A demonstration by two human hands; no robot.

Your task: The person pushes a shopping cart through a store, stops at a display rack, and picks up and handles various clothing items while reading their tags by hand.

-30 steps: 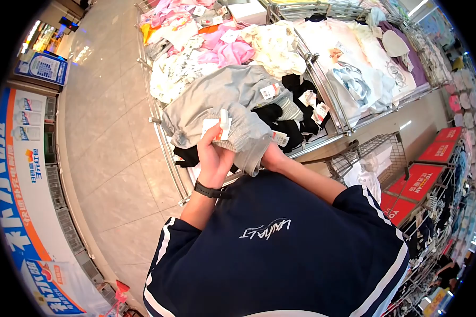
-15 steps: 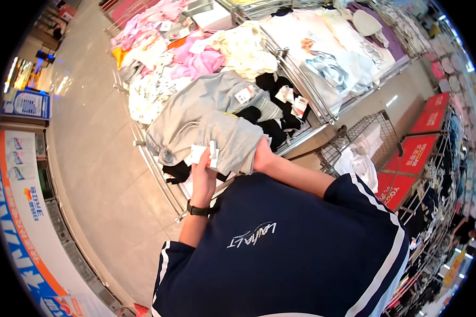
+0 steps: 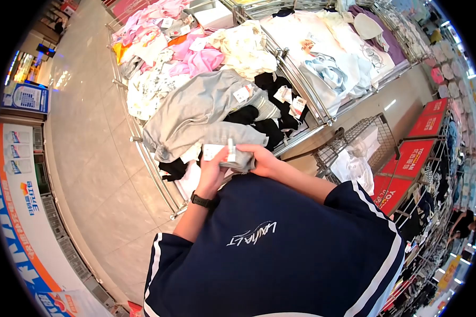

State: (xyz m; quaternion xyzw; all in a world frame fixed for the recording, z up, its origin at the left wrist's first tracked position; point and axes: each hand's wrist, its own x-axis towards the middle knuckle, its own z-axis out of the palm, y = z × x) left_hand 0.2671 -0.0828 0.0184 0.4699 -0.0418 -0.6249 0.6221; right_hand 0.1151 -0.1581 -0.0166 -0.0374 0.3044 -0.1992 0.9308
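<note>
A pair of grey pants point(image 3: 188, 108) lies over the near end of a bin of clothes, one part drawn toward my body. My left hand point(image 3: 211, 171), with a black watch on its wrist, is closed on a white paper tag point(image 3: 215, 152) at that near part. My right hand point(image 3: 264, 161) grips the grey fabric just right of the tag, its fingertips at the tag's right edge. Another white tag point(image 3: 243, 94) rests on the far part of the pants. Black clothes point(image 3: 272, 132) with tags lie beside and partly under them.
Pink clothes point(image 3: 201, 61) and cream clothes point(image 3: 246, 50) fill the bin's far part. Metal rails point(image 3: 307, 90) separate it from a bin of pale clothes point(image 3: 333, 68). A wire basket point(image 3: 383, 134) and red sign panels point(image 3: 407, 156) stand at the right. Tiled floor point(image 3: 111, 164) runs along the left.
My left hand has moved right with the tag, and my right hand has shifted slightly down beside it. The near part of the pants is bunched closer between my hands.
</note>
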